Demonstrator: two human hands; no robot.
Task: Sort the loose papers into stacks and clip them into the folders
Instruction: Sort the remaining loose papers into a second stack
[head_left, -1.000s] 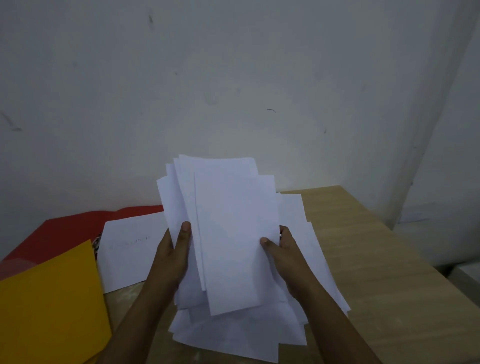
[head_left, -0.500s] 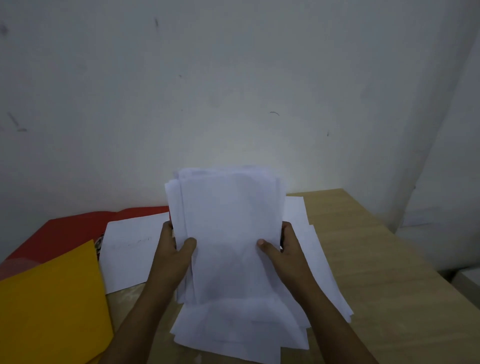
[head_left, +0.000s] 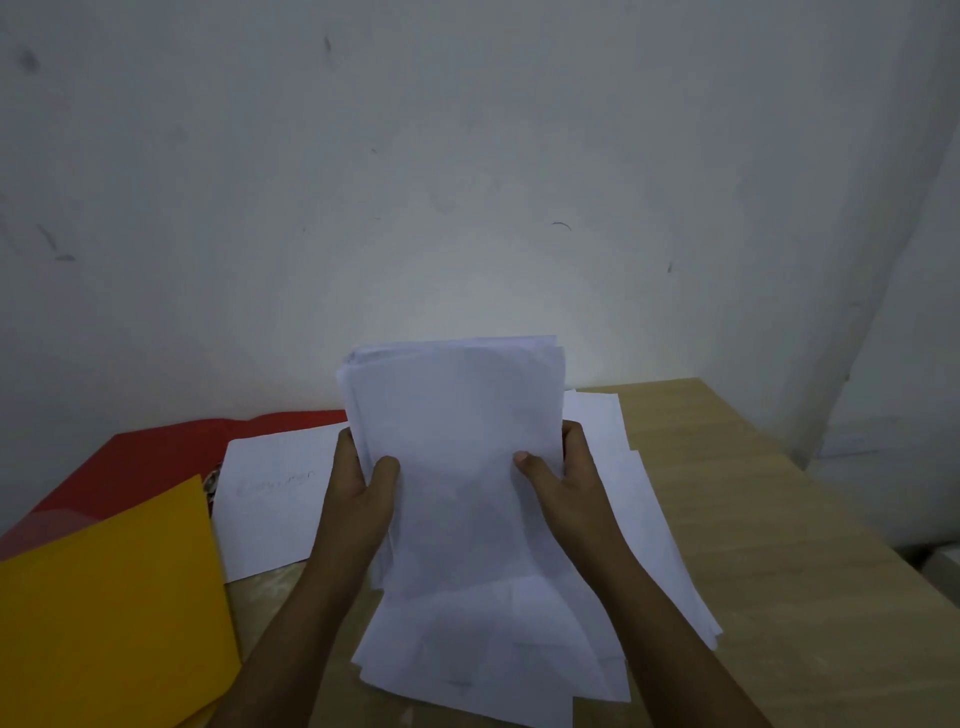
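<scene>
Presently held upright: sheaf of white papers (head_left: 457, 462), light, limp, slippery; left hand (head_left: 358, 488) and right hand (head_left: 569, 480) gripping its side edges. Best supported there.

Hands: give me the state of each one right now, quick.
Left hand: grips the left edge of the upright stack of papers, thumb in front.
Right hand: grips the right edge of the same stack, thumb in front.
</scene>
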